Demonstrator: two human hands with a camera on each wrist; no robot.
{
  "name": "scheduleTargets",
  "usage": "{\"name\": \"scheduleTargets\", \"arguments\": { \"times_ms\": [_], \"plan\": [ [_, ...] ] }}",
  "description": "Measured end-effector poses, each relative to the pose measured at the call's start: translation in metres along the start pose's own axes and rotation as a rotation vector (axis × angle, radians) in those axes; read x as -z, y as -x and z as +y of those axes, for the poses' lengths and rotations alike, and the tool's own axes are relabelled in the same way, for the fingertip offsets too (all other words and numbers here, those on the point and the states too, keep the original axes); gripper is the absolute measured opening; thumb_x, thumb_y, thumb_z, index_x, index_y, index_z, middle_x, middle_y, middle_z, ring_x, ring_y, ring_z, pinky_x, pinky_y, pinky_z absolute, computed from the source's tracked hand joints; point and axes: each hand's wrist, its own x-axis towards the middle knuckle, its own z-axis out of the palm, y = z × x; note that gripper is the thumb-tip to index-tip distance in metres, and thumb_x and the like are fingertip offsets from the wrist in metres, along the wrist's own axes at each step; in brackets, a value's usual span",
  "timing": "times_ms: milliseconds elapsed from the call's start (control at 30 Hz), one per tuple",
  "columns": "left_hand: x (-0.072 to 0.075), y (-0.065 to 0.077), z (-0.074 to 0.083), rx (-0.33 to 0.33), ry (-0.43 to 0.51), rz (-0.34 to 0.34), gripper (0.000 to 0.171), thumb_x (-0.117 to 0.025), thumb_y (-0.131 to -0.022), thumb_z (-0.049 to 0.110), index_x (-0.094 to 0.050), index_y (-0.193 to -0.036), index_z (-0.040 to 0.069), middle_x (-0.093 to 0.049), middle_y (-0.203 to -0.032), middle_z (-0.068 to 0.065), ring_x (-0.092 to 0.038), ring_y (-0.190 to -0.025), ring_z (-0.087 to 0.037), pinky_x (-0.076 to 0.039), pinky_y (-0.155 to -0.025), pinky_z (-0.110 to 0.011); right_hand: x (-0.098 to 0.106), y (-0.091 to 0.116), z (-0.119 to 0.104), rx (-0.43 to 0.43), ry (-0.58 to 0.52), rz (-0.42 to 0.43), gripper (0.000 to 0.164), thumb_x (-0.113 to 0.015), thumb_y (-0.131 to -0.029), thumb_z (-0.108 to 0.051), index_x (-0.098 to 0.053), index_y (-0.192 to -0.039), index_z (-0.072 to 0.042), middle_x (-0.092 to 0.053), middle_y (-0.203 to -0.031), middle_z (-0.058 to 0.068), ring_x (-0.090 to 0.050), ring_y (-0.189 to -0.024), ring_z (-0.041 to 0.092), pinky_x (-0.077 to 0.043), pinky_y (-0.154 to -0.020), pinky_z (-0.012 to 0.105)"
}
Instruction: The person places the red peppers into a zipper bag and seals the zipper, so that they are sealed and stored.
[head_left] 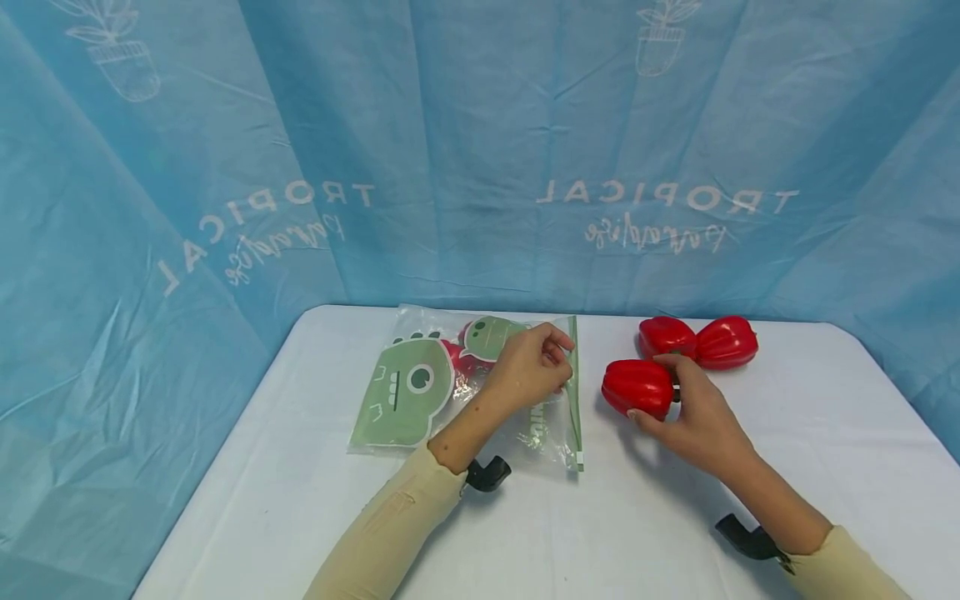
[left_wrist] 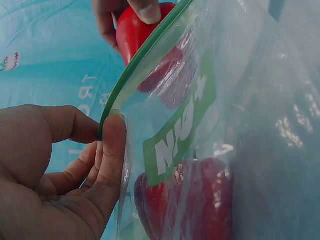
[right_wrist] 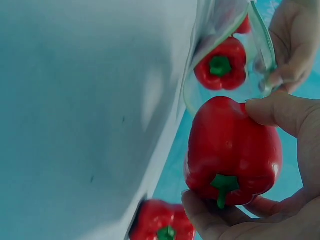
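A clear zip bag (head_left: pixel 401 396) with green cartoon dinosaur print lies on the table, its green-edged mouth facing right. My left hand (head_left: pixel 529 364) pinches the rim of that mouth between thumb and fingers, holding it apart, as the right wrist view shows. Inside the bag are red bell peppers, one with its green stem (right_wrist: pixel 220 65) facing the opening. My right hand (head_left: pixel 701 425) grips another red bell pepper (head_left: pixel 637 388) just right of the mouth, outside the bag. In the right wrist view its stem end (right_wrist: pixel 225 185) points away from the bag.
Two more red bell peppers (head_left: pixel 666 337) lie side by side behind my right hand, near the far edge of the white table (head_left: pixel 247 500). A blue printed curtain (head_left: pixel 480 150) hangs beyond the table. A white slider (head_left: pixel 579 457) sits at the zip's near end.
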Motion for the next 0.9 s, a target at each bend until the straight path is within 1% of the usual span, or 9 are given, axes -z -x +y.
{"name": "scheduleTargets", "arguments": {
  "times_ms": [167,400,700,900],
  "plan": [
    [0.000,0.000,-0.001,-0.001,-0.007,0.001,0.023,-0.072,-0.092,0.003,-0.068,-0.114,0.010,-0.066,-0.089,0.000,-0.067,-0.067,-0.011,-0.059,-0.064,-0.023,-0.013,-0.006,-0.007,0.007,-0.011,-0.019,0.103,-0.100,-0.066,-0.014,-0.042,-0.150,0.002,-0.057,-0.138,0.023,-0.059,-0.122,0.043,-0.061,-0.088,0.060],
    [0.000,0.000,0.000,-0.005,-0.002,-0.002,0.022,-0.071,-0.093,0.003,-0.067,-0.113,0.010,-0.067,-0.090,0.000,-0.067,-0.066,-0.011,-0.060,-0.063,-0.024,-0.025,-0.014,-0.016,0.024,-0.014,-0.032,0.100,-0.100,-0.067,-0.016,-0.044,-0.148,0.001,-0.058,-0.136,0.020,-0.061,-0.121,0.040,-0.062,-0.089,0.058],
    [0.000,0.002,0.001,-0.012,-0.037,0.008,0.022,-0.072,-0.093,0.004,-0.068,-0.113,0.011,-0.067,-0.092,0.001,-0.064,-0.076,-0.012,-0.059,-0.064,-0.022,-0.037,-0.023,-0.025,0.030,-0.035,-0.055,0.097,-0.100,-0.069,-0.019,-0.045,-0.147,0.001,-0.059,-0.136,0.019,-0.062,-0.119,0.038,-0.062,-0.091,0.055],
    [0.000,0.001,0.002,-0.017,-0.015,-0.006,0.022,-0.072,-0.092,0.003,-0.068,-0.113,0.010,-0.066,-0.092,0.000,-0.064,-0.074,-0.012,-0.059,-0.063,-0.023,-0.044,-0.028,-0.028,0.029,-0.054,-0.067,0.097,-0.099,-0.069,-0.017,-0.045,-0.147,0.002,-0.058,-0.136,0.019,-0.061,-0.120,0.038,-0.062,-0.091,0.055]
  ]
}}
